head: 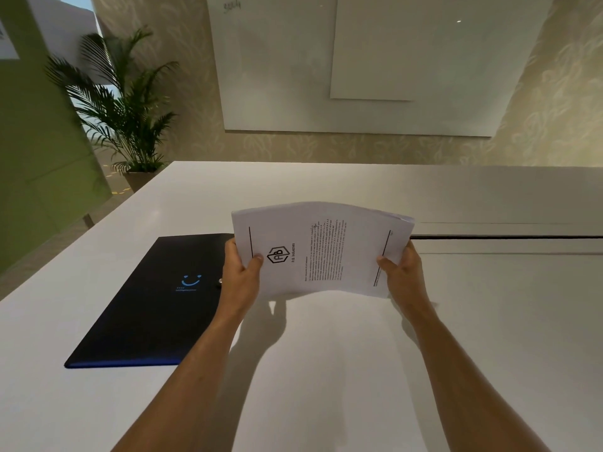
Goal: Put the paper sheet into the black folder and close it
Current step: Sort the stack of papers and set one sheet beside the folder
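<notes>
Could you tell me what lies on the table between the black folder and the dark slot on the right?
In the head view, only bare white table lies between the black folder and the slot.

- I saw the paper sheet raised off the surface, bowed upward along its middle, printed side facing me, text running sideways, a hexagonal logo near its left end.
- I saw the black folder lying flat and closed to its left, blue smile mark on top.
</notes>
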Demonstrator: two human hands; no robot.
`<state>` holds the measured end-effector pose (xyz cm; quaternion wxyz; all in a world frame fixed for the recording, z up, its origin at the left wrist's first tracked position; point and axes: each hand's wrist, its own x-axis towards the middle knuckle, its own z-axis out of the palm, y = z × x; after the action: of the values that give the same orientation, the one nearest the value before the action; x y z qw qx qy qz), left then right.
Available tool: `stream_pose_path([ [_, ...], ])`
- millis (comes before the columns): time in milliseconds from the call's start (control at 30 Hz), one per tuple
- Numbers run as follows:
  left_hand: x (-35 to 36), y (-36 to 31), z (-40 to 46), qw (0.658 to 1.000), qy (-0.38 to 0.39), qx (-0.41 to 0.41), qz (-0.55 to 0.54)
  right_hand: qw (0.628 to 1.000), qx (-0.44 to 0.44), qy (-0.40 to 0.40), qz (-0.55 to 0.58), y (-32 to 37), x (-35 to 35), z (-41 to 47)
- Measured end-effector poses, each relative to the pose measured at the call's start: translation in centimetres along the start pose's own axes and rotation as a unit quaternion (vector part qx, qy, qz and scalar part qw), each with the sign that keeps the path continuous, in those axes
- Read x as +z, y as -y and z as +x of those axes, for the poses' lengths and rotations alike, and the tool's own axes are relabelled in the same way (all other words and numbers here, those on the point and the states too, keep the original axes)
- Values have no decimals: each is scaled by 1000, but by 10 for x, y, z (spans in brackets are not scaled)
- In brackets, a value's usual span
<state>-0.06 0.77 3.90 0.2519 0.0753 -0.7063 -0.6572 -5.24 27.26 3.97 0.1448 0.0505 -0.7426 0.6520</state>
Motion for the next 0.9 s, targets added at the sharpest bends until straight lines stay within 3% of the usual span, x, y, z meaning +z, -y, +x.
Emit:
stream_pose_path([
  [233, -3, -2, 1, 1000, 6, 6, 14, 999, 7, -20, -25, 11, -3, -2],
  [367, -11, -2, 9, 1000, 16, -4, 7, 997, 74, -8, 34, 19, -18, 2],
  [467, -16, -2, 10, 1000, -21, 2, -20, 985, 134, -40, 98, 20, -28, 2],
  [533, -18, 0, 9, 995, -67, -28, -68, 977, 160, -69, 125, 20, -30, -3],
  [667, -12, 9, 6, 959, -125, -165, -193, 951, 206, -124, 195, 17, -20, -12],
  [767, 13, 6, -19, 937, -88, -220, -257, 938, 240, -144, 206, 5, -2, -16],
  [900, 50, -4, -47, 925, 46, -241, -290, 907, 316, -148, 234, -8, 28, -23],
])
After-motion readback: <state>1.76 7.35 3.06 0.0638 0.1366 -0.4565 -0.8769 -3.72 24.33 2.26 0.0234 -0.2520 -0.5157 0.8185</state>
